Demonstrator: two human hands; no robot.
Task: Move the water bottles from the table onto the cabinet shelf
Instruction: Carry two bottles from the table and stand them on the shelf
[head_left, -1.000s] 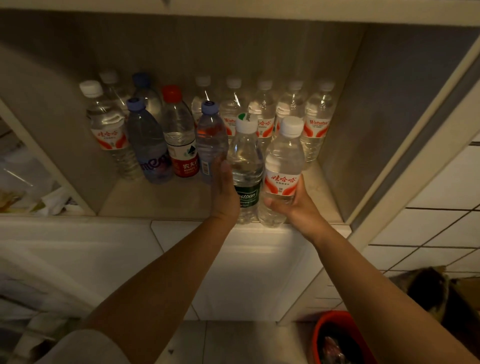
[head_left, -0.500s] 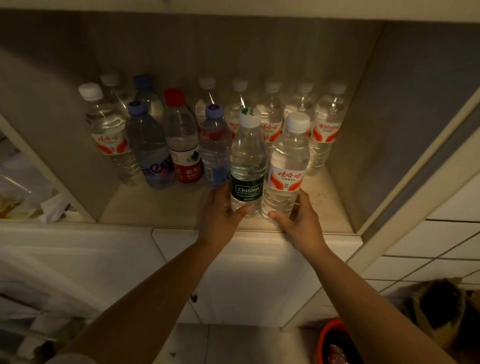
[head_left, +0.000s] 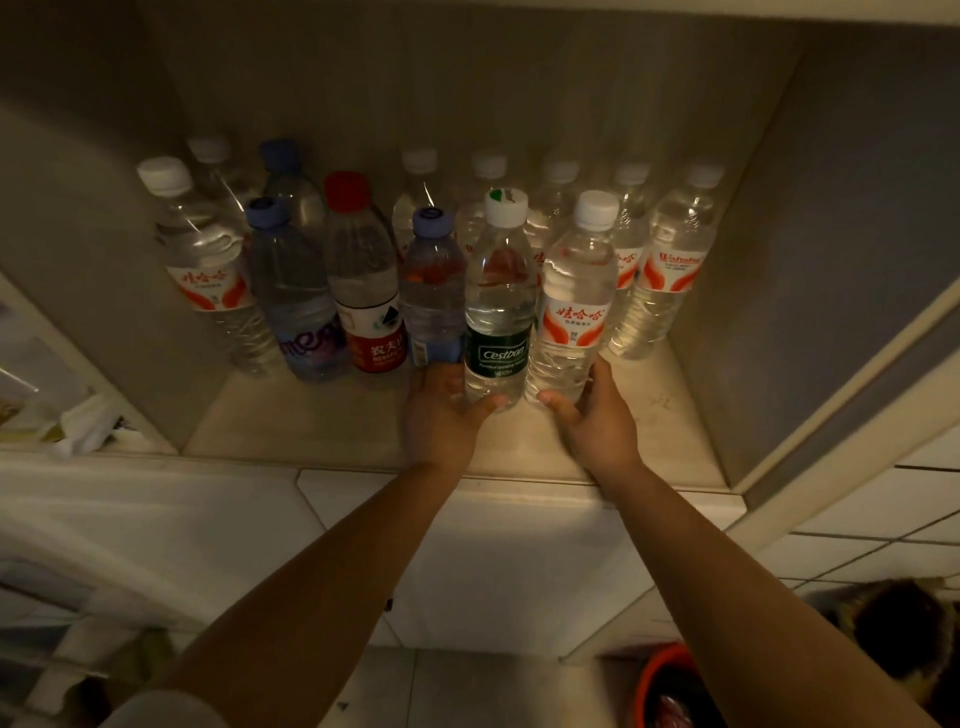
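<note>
Two bottles going in at once — my left hand (head_left: 441, 410) is wrapped round the base of the green-label bottle (head_left: 498, 312), my right hand (head_left: 597, 415) round the red-label bottle (head_left: 574, 312), both standing at frame centre on the cabinet shelf (head_left: 322, 421), against the front row. I'd call this the placing step. Next — let go gently, draw both hands straight back, no knocking neighbours.

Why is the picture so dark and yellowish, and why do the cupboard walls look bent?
Head view: the light is dim and warm, brightest on the shelf beside the hands; the back-row bottles look soft and murky; the wide lens bows the cabinet's right edge.
</note>
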